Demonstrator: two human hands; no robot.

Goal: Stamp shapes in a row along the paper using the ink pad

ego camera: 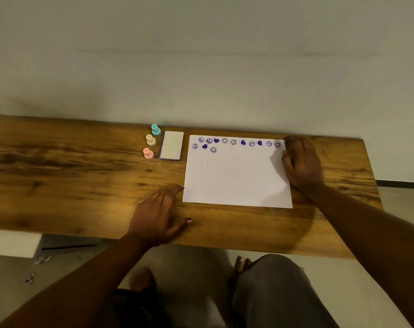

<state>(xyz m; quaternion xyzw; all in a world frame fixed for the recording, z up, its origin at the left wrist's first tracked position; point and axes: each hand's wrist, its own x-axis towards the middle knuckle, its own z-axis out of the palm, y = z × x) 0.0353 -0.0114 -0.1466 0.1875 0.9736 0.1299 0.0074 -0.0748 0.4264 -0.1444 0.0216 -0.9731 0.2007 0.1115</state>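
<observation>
Head view: paper (236, 176) lies between left grip (157, 209) and right grip (300, 162), touching both.

You sit at a wood-grain desk (83, 162) set against a bare pale wall (201, 55) over a pale floor (189, 256): a plain indoor room, home or office unclear.

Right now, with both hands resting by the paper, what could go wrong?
1. The right hand lies on the paper's right edge, beside the nearest mark; sliding it could smear the ink if it is wet.
2. The second row has only three marks and already dips at its end; it may drift further.
3. The three stamps stand close together beside the pad; reaching for one could topple another.
</observation>
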